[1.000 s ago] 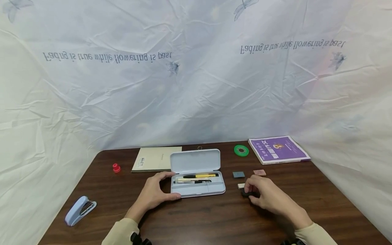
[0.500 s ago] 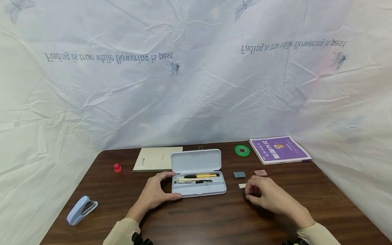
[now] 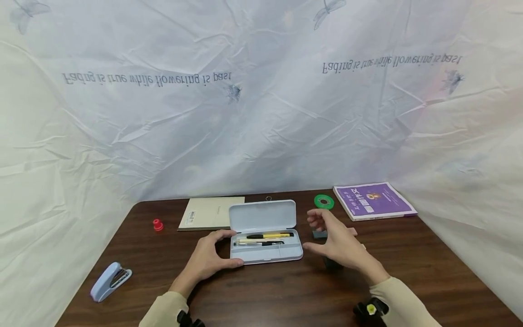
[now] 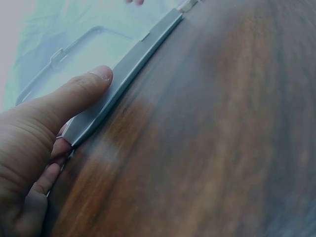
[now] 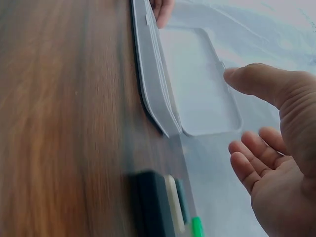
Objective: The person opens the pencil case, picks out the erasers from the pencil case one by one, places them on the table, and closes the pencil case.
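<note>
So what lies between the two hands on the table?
The open pencil case, holding pens, seen in the head view. The left hand grips its left end; the right hand hovers open beside its right end.

The pale backdrop sheet [image 3: 261,113] behind the table carries the line "Fading is true while flowering is past" printed 2 times, once at upper left and once at upper right. The purple book [image 3: 373,200] bears white cover lettering too small to read; the tan notebook [image 3: 210,212] has an unreadable barcode sticker.
</note>
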`<state>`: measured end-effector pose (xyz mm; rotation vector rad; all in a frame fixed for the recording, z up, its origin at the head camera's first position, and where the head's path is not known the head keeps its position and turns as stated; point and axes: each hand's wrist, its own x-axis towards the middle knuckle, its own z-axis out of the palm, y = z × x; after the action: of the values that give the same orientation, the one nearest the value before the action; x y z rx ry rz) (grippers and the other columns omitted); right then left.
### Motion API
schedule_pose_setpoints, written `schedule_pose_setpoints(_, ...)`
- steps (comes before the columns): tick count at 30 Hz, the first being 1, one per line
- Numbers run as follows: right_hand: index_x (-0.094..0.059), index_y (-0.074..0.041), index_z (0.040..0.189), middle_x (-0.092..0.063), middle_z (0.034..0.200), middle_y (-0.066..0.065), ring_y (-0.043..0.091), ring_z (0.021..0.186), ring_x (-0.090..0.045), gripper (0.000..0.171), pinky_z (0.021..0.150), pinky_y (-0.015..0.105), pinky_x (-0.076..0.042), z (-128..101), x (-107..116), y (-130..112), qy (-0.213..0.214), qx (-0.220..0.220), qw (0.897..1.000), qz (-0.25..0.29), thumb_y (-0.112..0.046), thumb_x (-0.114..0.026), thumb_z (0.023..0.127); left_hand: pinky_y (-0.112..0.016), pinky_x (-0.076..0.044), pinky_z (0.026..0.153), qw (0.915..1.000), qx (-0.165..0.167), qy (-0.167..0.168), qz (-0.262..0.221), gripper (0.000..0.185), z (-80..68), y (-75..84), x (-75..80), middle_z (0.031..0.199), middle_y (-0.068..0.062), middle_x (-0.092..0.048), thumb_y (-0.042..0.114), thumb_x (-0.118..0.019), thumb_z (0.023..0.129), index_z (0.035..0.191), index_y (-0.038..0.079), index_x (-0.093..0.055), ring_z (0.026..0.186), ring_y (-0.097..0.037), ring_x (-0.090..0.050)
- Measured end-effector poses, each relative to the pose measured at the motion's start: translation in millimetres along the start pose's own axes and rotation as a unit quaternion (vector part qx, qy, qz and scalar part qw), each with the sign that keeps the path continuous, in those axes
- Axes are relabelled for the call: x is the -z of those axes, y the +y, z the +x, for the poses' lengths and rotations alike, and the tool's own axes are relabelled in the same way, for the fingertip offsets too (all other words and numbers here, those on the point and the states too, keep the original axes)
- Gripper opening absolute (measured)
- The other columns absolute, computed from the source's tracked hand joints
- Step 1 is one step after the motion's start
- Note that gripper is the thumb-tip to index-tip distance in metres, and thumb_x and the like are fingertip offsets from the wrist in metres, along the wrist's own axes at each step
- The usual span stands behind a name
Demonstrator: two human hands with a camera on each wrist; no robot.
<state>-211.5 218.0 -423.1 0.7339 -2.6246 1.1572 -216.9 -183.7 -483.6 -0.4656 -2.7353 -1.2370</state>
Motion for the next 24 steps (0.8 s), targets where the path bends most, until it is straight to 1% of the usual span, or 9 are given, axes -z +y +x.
schedule_pose_setpoints(2, -0.043, -0.009, 0.160, -0.062, 0.146, 0.012, 0.035, 0.126, -0.068, 0.095, 0.105, 0.051, -0.059, 4, -6, 0, -0.008, -0.013, 1.000, 0.023, -0.022, -0.100, 0.086, -0.054, -0.051, 0.118, 1.0000, 0.001, -0.002, -0.001, 0.085, 0.2, -0.1, -0.9, 0.143, 0.006, -0.073, 0.060, -0.104, 0.070, 0.142, 0.025, -0.073, 0.139, -0.023, -0.064)
schedule_pose_setpoints(5, -0.035, -0.011, 0.167, -0.054, 0.158, 0.018, 0.040, 0.135, -0.064, 0.107, 0.110, 0.056, -0.056, 9, -14, 1, -0.022, -0.033, 0.998, 0.045, -0.026, -0.101, 0.084, -0.054, -0.051, 0.118, 1.0000, 0.001, -0.001, -0.003, 0.086, 0.3, -0.1, -1.6, 0.142, 0.006, -0.073, 0.060, -0.104, 0.070, 0.142, 0.025, -0.073, 0.139, -0.023, -0.064)
schedule_pose_setpoints(9, -0.027, -0.011, 0.172, -0.046, 0.165, 0.021, 0.040, 0.136, -0.064, 0.120, 0.111, 0.056, -0.056, 13, -23, 3, -0.045, -0.047, 0.997, 0.040, -0.031, -0.103, 0.082, -0.054, -0.051, 0.118, 1.0000, -0.005, 0.001, 0.002, 0.087, 0.6, 0.6, -1.4, 0.142, 0.006, -0.073, 0.061, -0.104, 0.069, 0.142, 0.024, -0.073, 0.139, -0.023, -0.065)
schedule_pose_setpoints(11, -0.022, -0.009, 0.175, -0.042, 0.168, 0.021, 0.039, 0.136, -0.065, 0.127, 0.110, 0.054, -0.057, 13, -27, 4, -0.060, -0.048, 0.996, 0.036, -0.031, -0.105, 0.080, -0.054, -0.051, 0.118, 0.9999, -0.008, 0.004, 0.007, 0.088, 0.5, 1.3, -0.8, 0.142, 0.006, -0.073, 0.061, -0.104, 0.069, 0.142, 0.023, -0.073, 0.139, -0.023, -0.065)
schedule_pose_setpoints(14, -0.016, -0.007, 0.177, -0.036, 0.173, 0.020, 0.036, 0.133, -0.067, 0.135, 0.107, 0.050, -0.060, 14, -31, 5, -0.077, -0.045, 0.995, 0.033, -0.029, -0.106, 0.078, -0.052, -0.051, 0.118, 0.9999, -0.007, 0.008, 0.000, 0.092, 0.9, 2.1, -0.8, 0.142, 0.005, -0.073, 0.058, -0.106, 0.068, 0.145, 0.021, -0.071, 0.137, -0.023, -0.065)
schedule_pose_setpoints(16, -0.013, -0.007, 0.178, -0.035, 0.174, 0.020, 0.033, 0.129, -0.069, 0.138, 0.104, 0.047, -0.061, 14, -32, 6, -0.082, -0.045, 0.995, 0.031, -0.025, -0.106, 0.077, -0.052, -0.051, 0.119, 0.9998, -0.003, 0.009, -0.018, 0.099, 0.9, 2.8, -1.3, 0.143, 0.003, -0.072, 0.054, -0.108, 0.067, 0.150, 0.019, -0.064, 0.138, -0.024, -0.065)
schedule_pose_setpoints(20, -0.011, -0.011, 0.179, -0.043, 0.167, 0.021, 0.027, 0.119, -0.072, 0.140, 0.098, 0.041, -0.063, 14, -33, 6, -0.081, -0.054, 0.995, 0.028, -0.019, -0.107, 0.076, -0.052, -0.050, 0.120, 0.9982, 0.014, 0.010, -0.058, 0.120, 0.0, 3.6, -1.8, 0.148, 0.000, -0.070, 0.046, -0.110, 0.066, 0.162, 0.017, -0.044, 0.140, -0.029, -0.064)
schedule_pose_setpoints(22, -0.010, -0.013, 0.179, -0.046, 0.162, 0.020, 0.025, 0.115, -0.073, 0.141, 0.096, 0.040, -0.063, 14, -33, 6, -0.080, -0.054, 0.995, 0.025, -0.018, -0.107, 0.076, -0.053, -0.049, 0.121, 0.9974, 0.018, 0.012, -0.068, 0.130, -0.3, 3.5, -1.5, 0.149, 0.000, -0.069, 0.044, -0.111, 0.065, 0.167, 0.018, -0.034, 0.141, -0.031, -0.064)
schedule_pose_setpoints(24, -0.012, -0.014, 0.179, -0.048, 0.158, 0.019, 0.023, 0.113, -0.072, 0.139, 0.093, 0.038, -0.063, 14, -33, 6, -0.079, -0.048, 0.996, 0.022, -0.018, -0.106, 0.077, -0.054, -0.049, 0.121, 0.9973, 0.015, 0.013, -0.070, 0.136, 0.0, 3.3, -1.4, 0.150, 0.000, -0.068, 0.044, -0.111, 0.065, 0.171, 0.019, -0.029, 0.141, -0.030, -0.063)
